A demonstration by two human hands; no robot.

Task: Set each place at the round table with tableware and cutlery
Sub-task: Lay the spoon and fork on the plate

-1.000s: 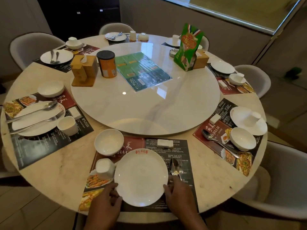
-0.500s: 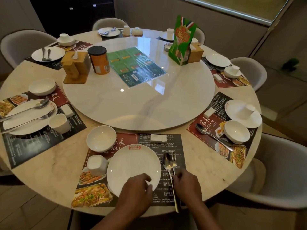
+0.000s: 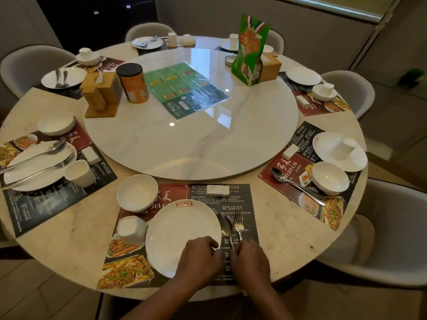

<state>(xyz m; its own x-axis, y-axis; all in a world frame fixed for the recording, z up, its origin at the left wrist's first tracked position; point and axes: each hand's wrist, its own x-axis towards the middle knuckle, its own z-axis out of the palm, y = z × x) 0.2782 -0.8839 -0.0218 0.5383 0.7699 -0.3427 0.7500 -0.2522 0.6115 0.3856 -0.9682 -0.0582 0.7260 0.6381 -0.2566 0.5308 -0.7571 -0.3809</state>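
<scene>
At the near place a white plate (image 3: pixel 175 234) lies on a printed placemat (image 3: pixel 245 204). A white bowl (image 3: pixel 137 192) and an upturned cup (image 3: pixel 131 229) stand to its left, and a white rest (image 3: pixel 218 190) lies beyond it. A spoon (image 3: pixel 226 226) and a fork (image 3: pixel 239 224) lie side by side just right of the plate. My left hand (image 3: pixel 198 259) reaches over the plate's right rim, fingers curled at the spoon's handle. My right hand (image 3: pixel 250 262) covers the handles, fingers curled round the fork's handle.
A marble turntable (image 3: pixel 189 144) fills the table's middle, carrying a green menu sheet (image 3: pixel 184 88), an orange canister (image 3: pixel 132 83), a wooden holder (image 3: pixel 100 95) and a green card stand (image 3: pixel 250 50). Set places ring the table; grey chairs (image 3: pixel 392 227) surround it.
My left hand left the plate's left rim, crossed over the plate and joined my right hand at the cutlery handles. The spoon and fork stay right of the plate.
</scene>
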